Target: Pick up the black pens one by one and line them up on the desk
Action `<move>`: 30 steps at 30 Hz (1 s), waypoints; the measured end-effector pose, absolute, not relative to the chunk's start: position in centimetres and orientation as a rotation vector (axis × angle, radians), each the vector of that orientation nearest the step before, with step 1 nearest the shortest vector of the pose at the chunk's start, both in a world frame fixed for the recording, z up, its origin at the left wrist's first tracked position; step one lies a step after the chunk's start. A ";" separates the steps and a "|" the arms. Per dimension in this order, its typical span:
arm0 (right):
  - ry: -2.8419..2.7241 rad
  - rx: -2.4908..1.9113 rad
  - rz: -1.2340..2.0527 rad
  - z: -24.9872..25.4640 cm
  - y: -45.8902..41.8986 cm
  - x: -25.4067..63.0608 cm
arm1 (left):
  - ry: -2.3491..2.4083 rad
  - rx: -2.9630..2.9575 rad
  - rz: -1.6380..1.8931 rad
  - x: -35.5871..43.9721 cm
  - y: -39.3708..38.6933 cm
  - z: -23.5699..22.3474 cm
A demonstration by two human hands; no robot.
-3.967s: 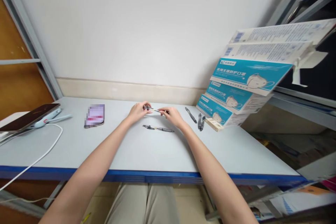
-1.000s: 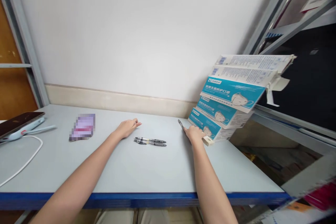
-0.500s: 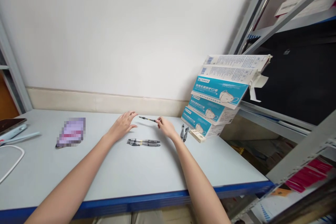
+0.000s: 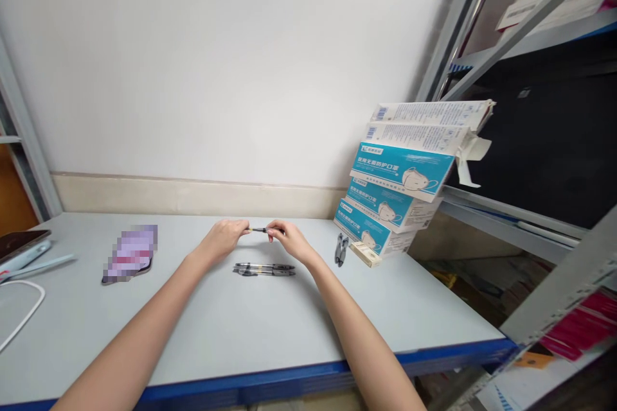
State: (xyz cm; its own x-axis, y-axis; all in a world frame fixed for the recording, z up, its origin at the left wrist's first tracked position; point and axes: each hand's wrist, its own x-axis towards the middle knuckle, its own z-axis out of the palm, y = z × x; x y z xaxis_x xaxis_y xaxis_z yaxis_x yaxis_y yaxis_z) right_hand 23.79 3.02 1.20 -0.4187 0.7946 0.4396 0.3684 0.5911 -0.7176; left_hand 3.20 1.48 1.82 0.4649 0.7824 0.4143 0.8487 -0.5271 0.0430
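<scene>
1. Where the bench comes closest to me, it ends in a blue edge; farther in, two pens lie side by side, see-through in the middle and dark toward their right ends.
2. To the left lies a phone, its screen blurred out; to the right, dark grey pieces lie just beside a small cream box.
3. Past the two pens, a slim pen runs roughly level: my left grip pinches its left end, and my right grip closes thumb and fingers on its right. I judge it light and stiff, hardly fragile, its smooth barrel apt to slip or roll, so fingertips near each end seem the best hold.
4. It looks thin and straight, black in the middle with a yellowish stretch toward the left; my fingers hide the rest.
5. Beyond, at the far right, blue-and-white boxes stand stacked near the pale wall.
</scene>
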 end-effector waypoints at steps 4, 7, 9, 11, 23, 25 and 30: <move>-2.031 -0.927 0.484 1.4 3.0 24.7 | -1.518 -2.593 -0.577 4.1 1.1 1.7; -2.114 -0.974 0.545 1.5 3.2 25.5 | -1.488 -2.566 -0.537 4.5 1.0 1.4; -2.157 -1.019 0.674 1.4 3.4 25.8 | -1.438 -2.559 -0.493 4.5 1.0 1.2; -2.192 -1.078 0.763 1.1 3.6 25.7 | -1.404 -2.567 -0.458 4.4 1.0 1.0; -2.190 -1.225 0.700 0.0 4.4 25.6 | -1.400 -2.561 -0.440 3.7 1.6 0.2; -2.115 -1.199 0.634 0.0 4.4 25.7 | -1.414 -2.559 -0.476 3.7 1.7 0.2; -2.108 -1.173 0.878 -0.2 4.6 25.8 | -1.457 -2.574 -0.488 4.0 1.4 0.3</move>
State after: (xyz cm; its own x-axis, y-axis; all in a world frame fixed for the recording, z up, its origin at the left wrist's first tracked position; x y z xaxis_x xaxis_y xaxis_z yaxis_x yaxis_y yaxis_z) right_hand 25.76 4.57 -0.23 -0.4557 0.8759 0.1588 0.5040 0.4009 -0.7650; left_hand 3.99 1.42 0.27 0.4770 0.8071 0.3479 0.8538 -0.5194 0.0342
